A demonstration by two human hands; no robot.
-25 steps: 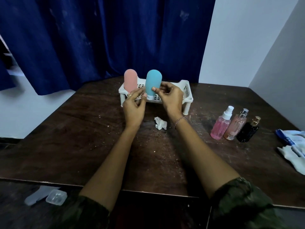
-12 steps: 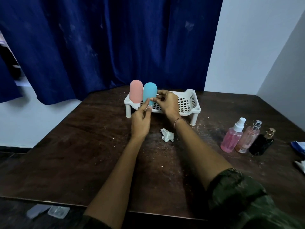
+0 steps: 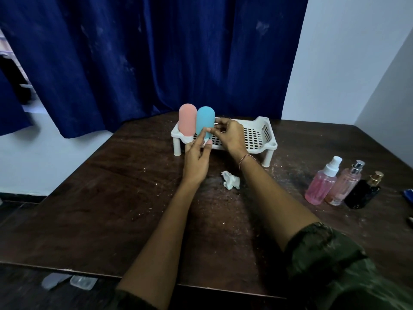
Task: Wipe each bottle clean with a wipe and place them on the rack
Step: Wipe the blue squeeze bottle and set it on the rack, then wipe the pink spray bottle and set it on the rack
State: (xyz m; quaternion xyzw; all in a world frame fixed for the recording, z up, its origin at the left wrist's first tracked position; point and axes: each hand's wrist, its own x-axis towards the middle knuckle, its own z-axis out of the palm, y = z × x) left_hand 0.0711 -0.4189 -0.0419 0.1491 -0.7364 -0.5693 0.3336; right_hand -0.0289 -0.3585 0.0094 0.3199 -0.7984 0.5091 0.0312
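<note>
A blue bottle (image 3: pixel 205 120) stands cap-down at the left end of the white rack (image 3: pixel 259 139), right beside a pink bottle (image 3: pixel 187 121). My left hand (image 3: pixel 196 161) reaches up from the front, with forefinger and thumb pinching the blue bottle's lower end. My right hand (image 3: pixel 231 137) holds the bottle's right side with curled fingertips. A crumpled white wipe (image 3: pixel 231 180) lies on the table just in front of the rack, between my forearms. Three more bottles stand at the right: a pink spray bottle (image 3: pixel 321 183), a pale pink perfume bottle (image 3: pixel 344 186) and a black one (image 3: pixel 363 192).
The dark wooden table (image 3: pixel 111 198) is speckled with crumbs. A blue curtain (image 3: pixel 156 52) hangs close behind the rack. A blue object (image 3: pixel 408 194) shows at the right edge. Clear plastic pieces (image 3: pixel 82 281) lie below the table's front edge.
The blue bottle has come down from in front of the rack to stand in it beside the pink bottle. Both hands followed it forward. The camera has tilted, shifting the scene lower.
</note>
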